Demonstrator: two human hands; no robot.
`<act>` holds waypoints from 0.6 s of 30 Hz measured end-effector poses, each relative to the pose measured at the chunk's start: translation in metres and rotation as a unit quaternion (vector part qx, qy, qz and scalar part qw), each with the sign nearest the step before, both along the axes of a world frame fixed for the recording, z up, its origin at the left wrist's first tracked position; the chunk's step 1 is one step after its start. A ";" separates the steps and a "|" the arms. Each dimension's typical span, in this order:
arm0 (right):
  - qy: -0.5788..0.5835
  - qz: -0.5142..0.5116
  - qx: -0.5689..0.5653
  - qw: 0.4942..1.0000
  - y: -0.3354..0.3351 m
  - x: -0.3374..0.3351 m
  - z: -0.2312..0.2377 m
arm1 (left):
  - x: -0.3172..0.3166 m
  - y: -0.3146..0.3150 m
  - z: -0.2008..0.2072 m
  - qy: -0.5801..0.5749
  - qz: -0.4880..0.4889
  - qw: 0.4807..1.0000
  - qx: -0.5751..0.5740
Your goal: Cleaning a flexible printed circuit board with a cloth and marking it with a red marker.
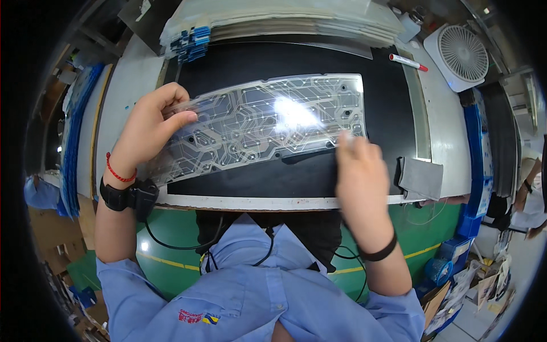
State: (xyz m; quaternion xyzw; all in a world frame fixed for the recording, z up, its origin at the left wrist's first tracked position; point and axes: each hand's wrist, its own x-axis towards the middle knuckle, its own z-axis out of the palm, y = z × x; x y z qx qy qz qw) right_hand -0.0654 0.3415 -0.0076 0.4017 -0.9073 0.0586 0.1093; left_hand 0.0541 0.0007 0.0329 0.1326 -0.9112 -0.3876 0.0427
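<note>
A red-capped marker (408,62) lies near a white desk fan (462,50).

Left hand (147,126): thumb and fingers pinch the left end of the circuit sheet.
Circuit sheet (228,122): clear, pale-traced, slanting across the black mat, bright glare on it.
Right hand (363,174): blurred, at the sheet's lower right corner; grip unclear.
Black mat (256,183): on the pale worktop (450,137).
Far side: stacked sheets (302,17), blue tabs (194,44) at their left.
Right side: red-capped marker (407,62) near a white fan (457,57); grey cloth (421,178) nearer.
</note>
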 end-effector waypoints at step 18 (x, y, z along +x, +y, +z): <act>0.011 -0.057 -0.120 0.991 0.051 -0.008 0.019 | 0.064 -0.004 0.050 0.324 0.151 0.906 -0.227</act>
